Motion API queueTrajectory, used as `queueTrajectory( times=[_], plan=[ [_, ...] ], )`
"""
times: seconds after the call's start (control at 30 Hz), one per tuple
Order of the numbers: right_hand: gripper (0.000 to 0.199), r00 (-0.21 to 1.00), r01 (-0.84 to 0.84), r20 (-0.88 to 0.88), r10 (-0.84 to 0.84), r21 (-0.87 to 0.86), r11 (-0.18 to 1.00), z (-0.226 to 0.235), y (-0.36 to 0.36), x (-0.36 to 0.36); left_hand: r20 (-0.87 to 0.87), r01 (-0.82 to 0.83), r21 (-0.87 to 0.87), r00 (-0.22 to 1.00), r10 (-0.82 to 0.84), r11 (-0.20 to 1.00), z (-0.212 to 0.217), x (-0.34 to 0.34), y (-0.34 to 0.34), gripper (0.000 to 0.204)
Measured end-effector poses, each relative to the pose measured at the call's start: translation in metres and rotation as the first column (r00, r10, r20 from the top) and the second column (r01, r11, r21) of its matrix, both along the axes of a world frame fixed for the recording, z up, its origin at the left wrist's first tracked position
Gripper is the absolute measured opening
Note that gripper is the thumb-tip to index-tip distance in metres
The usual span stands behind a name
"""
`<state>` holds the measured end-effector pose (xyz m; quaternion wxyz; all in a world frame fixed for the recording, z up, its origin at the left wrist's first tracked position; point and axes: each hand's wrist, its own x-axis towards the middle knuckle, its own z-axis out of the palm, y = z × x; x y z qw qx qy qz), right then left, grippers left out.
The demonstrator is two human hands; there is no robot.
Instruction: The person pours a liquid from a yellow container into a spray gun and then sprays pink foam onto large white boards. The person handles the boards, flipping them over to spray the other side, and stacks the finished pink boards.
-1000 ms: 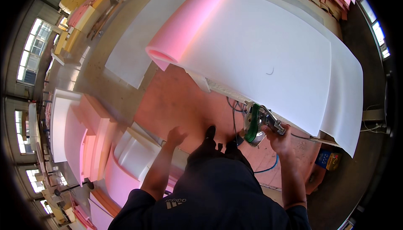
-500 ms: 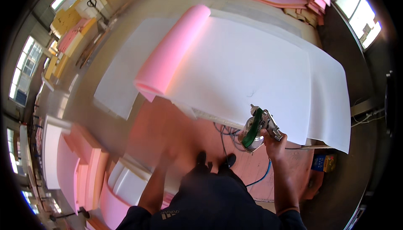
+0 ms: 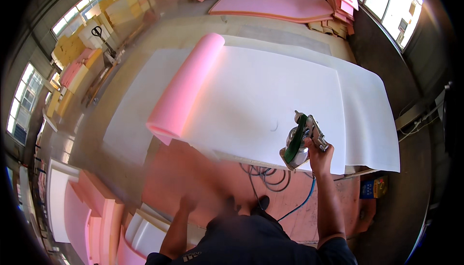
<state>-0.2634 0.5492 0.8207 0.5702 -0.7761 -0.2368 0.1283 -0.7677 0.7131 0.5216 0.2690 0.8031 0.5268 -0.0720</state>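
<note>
My right hand (image 3: pixel 320 154) is closed round the handle of a metal spray gun (image 3: pixel 303 145) with a silvery cup and a green band. It is held above the near right edge of a large white sheet (image 3: pixel 270 91) on the table. A blue hose (image 3: pixel 302 199) hangs below that hand. Down at my left side, over the reddish floor, my left hand (image 3: pixel 189 202) is smeared by motion and apart from the table; its fingers do not show clearly. A pink foam roll (image 3: pixel 188 86) lies across the left part of the white sheet.
Pink and white foam pieces (image 3: pixel 99 226) stand at the lower left. Dark coiled hoses (image 3: pixel 270 175) lie on the floor under the table's near edge. A blue and yellow box (image 3: pixel 373 187) sits at the right. Pink sheets (image 3: pixel 275 6) are stacked beyond the table.
The view has tilted up, showing more of the far room. The spray gun stays in my right hand near the sheet's edge. My left hand has moved down and slightly left in the picture.
</note>
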Motion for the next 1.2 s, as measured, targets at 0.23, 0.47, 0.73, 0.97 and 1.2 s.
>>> queueTrajectory(
  times=[0.23, 0.47, 0.73, 0.97, 1.2],
  plan=[
    [0.022, 0.999, 0.034, 0.036, -0.034, -0.003, 0.999, 0.002, 0.004, -0.005, 0.036, -0.04, -0.008, 0.999, 0.04, 0.999, -0.008, -0.017, 0.01, 0.053],
    [0.021, 0.994, 0.098, 0.045, -0.099, 0.027, 0.995, -0.002, 0.003, -0.008, 0.054, 0.02, -0.003, 0.998, -0.02, 1.0, 0.017, -0.013, 0.031, 0.054],
    [0.021, 0.986, 0.161, 0.045, -0.162, 0.019, 0.987, 0.003, 0.006, -0.016, 0.027, 0.032, -0.041, 0.999, -0.031, 0.999, 0.039, -0.013, 0.065, 0.056],
    [0.023, 0.966, 0.246, 0.067, -0.25, 0.06, 0.967, 0.013, 0.011, -0.028, 0.016, 0.054, -0.098, 0.998, -0.053, 0.994, 0.068, -0.007, 0.09, 0.06],
    [0.02, 0.947, 0.292, 0.106, -0.303, 0.108, 0.95, 0.013, 0.015, -0.035, -0.036, 0.059, -0.131, 0.997, -0.064, 0.99, 0.087, -0.007, 0.122, 0.061]
  ],
)
